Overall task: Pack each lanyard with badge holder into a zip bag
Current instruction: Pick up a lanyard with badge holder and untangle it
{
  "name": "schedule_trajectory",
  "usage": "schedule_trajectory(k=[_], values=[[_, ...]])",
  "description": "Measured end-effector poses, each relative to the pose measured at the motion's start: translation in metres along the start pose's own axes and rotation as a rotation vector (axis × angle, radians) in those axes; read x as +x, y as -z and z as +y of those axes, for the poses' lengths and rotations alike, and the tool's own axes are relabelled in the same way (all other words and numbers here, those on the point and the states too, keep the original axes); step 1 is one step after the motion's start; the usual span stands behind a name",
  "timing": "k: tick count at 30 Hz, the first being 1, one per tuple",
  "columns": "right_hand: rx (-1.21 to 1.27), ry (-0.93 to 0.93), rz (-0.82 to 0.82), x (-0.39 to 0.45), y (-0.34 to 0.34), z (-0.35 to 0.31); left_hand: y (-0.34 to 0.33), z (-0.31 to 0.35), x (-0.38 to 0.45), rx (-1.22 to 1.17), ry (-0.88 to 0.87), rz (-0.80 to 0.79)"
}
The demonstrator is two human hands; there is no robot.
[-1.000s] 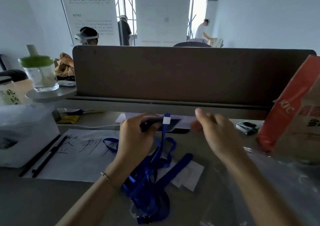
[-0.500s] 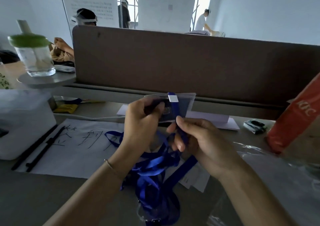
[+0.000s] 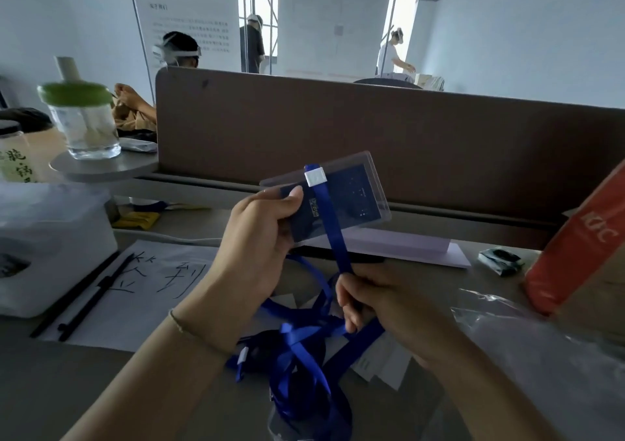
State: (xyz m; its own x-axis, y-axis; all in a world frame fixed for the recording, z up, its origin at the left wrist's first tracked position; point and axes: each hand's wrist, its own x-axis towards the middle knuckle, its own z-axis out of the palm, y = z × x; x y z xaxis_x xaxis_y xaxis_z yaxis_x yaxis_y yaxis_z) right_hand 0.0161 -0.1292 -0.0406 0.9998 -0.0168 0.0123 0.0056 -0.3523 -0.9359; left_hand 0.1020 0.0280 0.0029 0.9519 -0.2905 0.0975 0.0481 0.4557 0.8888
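The left hand (image 3: pixel 257 244) grips the left end of a clear badge holder (image 3: pixel 341 200), thumb on its front face, and holds it raised at the centre of the frame, tilted with its right end higher, against the brown desk divider (image 3: pixel 439 142). A dark card sits inside the holder. A blue lanyard (image 3: pixel 333 230) is fixed at the holder's top edge by a white clip (image 3: pixel 314 175) and runs straight down across the front of the holder to the right hand (image 3: pixel 375 302), just below, which pinches the strap with curled fingers. Below both hands the rest of the strap falls into a tangle of blue lanyards (image 3: pixel 304 356) lying on the grey desk (image 3: pixel 50 390) at lower centre, over some white slips of paper. A clear plastic bag (image 3: pixel 541 356) lies crumpled at the lower right. At the right edge stands an orange paper bag (image 3: pixel 581 247). At the left lie a handwritten sheet (image 3: pixel 142 291) with two black pens (image 3: pixel 84 291) and, higher up, a green-lidded cup (image 3: pixel 81 119).
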Motion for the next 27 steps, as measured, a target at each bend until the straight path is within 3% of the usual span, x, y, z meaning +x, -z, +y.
schedule_trajectory(k=[5,8,12,15,20,27], values=[[-0.046,-0.061,-0.033,0.0,0.023,-0.001,0.0,0.006,-0.004,0.116,0.029,-0.099],[-0.079,-0.088,-0.107,0.0,0.033,-0.003,0.004,0.009,-0.005,0.262,0.076,-0.318],[-0.139,-0.074,-0.085,-0.012,0.042,-0.013,0.015,0.014,-0.002,0.436,0.176,-0.61],[-0.101,-0.045,-0.118,-0.018,0.045,-0.019,0.016,0.014,-0.004,0.516,0.255,-0.724],[-0.198,-0.016,-0.118,-0.017,0.046,-0.02,0.007,0.01,-0.013,0.838,0.217,-0.779],[-0.26,0.037,0.03,-0.022,0.051,-0.03,0.003,0.007,-0.012,1.017,0.155,-0.586]])
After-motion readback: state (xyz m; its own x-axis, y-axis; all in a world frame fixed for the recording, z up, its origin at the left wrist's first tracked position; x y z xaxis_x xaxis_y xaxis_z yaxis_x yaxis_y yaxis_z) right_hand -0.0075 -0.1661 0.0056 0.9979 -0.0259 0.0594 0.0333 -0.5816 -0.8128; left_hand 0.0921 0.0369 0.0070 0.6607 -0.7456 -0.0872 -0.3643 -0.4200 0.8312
